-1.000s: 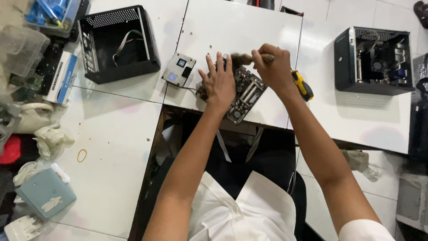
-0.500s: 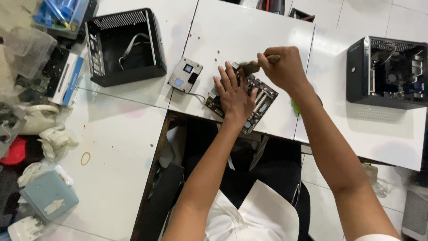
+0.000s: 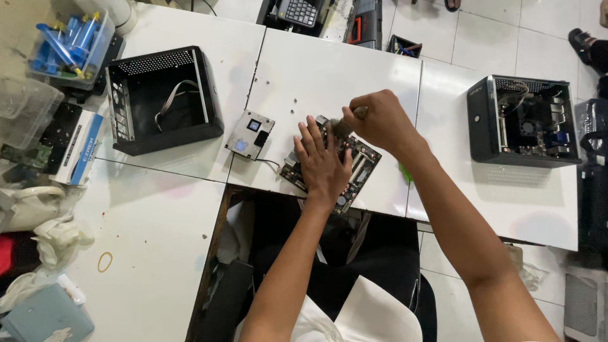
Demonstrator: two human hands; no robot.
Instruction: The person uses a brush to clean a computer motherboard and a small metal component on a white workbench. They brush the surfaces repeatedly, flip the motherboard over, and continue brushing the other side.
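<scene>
Left hand (image 3: 324, 163) presses flat, fingers spread wide, on circuit board (image 3: 354, 166) at the white table's (image 3: 329, 76) front edge. Right hand (image 3: 379, 120) fists around a wooden tool handle (image 3: 358, 113) over the board's far side. Empty black case (image 3: 161, 98) sits left.

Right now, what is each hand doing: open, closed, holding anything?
Left hand: open, fingers spread, pressed flat on the circuit board.
Right hand: closed around a tool handle; what tool cannot be told.
</scene>
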